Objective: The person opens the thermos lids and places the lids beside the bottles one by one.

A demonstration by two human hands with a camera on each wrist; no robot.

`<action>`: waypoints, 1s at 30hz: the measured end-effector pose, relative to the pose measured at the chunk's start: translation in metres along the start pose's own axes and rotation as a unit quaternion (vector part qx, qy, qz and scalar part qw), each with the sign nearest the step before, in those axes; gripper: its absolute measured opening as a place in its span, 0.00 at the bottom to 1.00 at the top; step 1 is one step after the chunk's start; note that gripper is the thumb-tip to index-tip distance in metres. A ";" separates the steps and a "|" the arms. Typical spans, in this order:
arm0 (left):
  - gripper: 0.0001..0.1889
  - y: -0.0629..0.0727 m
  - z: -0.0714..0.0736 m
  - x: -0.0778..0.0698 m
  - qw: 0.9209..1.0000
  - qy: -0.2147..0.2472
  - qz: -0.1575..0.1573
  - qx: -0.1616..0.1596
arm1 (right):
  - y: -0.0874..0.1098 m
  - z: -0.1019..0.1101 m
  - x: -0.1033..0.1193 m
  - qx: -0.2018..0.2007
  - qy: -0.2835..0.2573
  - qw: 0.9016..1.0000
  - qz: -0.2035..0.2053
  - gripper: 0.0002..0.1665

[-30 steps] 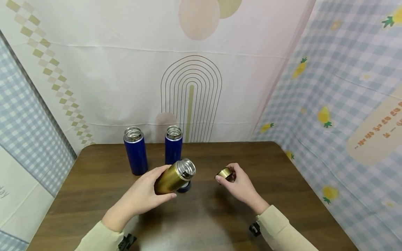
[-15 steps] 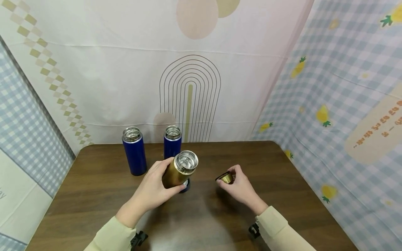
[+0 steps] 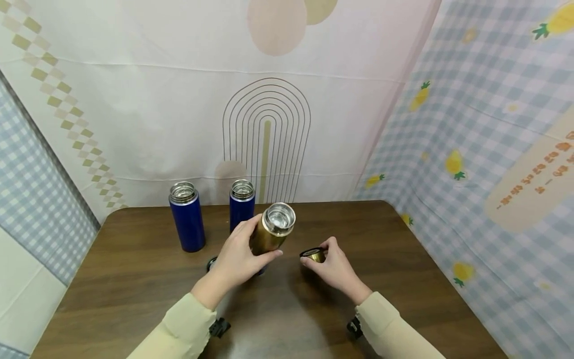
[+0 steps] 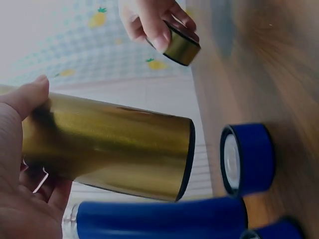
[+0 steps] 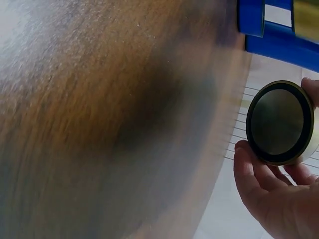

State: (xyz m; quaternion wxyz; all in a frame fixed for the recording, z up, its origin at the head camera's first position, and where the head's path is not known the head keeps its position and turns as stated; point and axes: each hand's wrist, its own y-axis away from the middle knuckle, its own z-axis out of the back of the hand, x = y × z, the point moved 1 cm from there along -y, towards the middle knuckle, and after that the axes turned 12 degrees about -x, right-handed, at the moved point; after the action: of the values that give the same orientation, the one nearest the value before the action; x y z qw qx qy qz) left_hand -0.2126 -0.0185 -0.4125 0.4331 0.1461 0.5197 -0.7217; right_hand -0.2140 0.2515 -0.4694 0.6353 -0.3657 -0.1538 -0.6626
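Observation:
My left hand point(image 3: 237, 257) grips the gold vacuum bottle point(image 3: 267, 239) round its body, lifted off the table and tilted, its steel mouth uncovered. In the left wrist view the bottle's dark-edged base point(image 4: 187, 159) is off the tabletop. My right hand point(image 3: 337, 271) pinches a gold bottle lid point(image 3: 317, 256) by its side, to the right of the bottle and apart from it. A dark ring round a greyish disc shows on the lid point(image 5: 278, 122) in the right wrist view. Behind my left hand stand two lidless blue bottles point(image 3: 188, 224), the right one point(image 3: 242, 207) partly hidden.
A blue lid point(image 4: 251, 159) lies on the wooden table point(image 3: 134, 279), and another blue lid point(image 4: 279, 230) is cut off by the frame edge. Both are mostly hidden by my left hand in the head view. Patterned cloth point(image 3: 193, 124) hangs behind the table.
My left hand has carried the gold bottle right and slightly up, turning it more upright. My right hand has tipped the lid so its dark ring faces up. The view has shifted slightly right.

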 end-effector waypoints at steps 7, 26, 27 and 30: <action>0.44 -0.016 -0.025 0.006 0.995 0.052 0.083 -0.018 | -0.003 -0.011 -0.005 -0.001 0.009 1.000 0.013 0.35; 0.47 -0.032 -0.080 0.038 0.982 0.039 0.176 0.060 | -0.005 -0.015 -0.004 0.051 0.058 0.997 0.013 0.41; 0.47 -0.032 -0.082 0.040 0.981 0.032 0.178 0.067 | -0.005 -0.015 -0.003 0.055 0.064 0.996 0.017 0.41; 0.47 -0.032 -0.084 0.044 0.981 0.018 0.179 0.075 | -0.006 -0.014 0.000 0.066 0.083 0.994 0.029 0.38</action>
State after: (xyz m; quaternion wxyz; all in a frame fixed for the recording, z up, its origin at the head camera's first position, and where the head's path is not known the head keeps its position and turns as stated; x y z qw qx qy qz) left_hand -0.2828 0.0373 -0.4568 0.5337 0.2816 0.4370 -0.6671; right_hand -0.2243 0.2429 -0.4777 0.6875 -0.2713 -0.1335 -0.6602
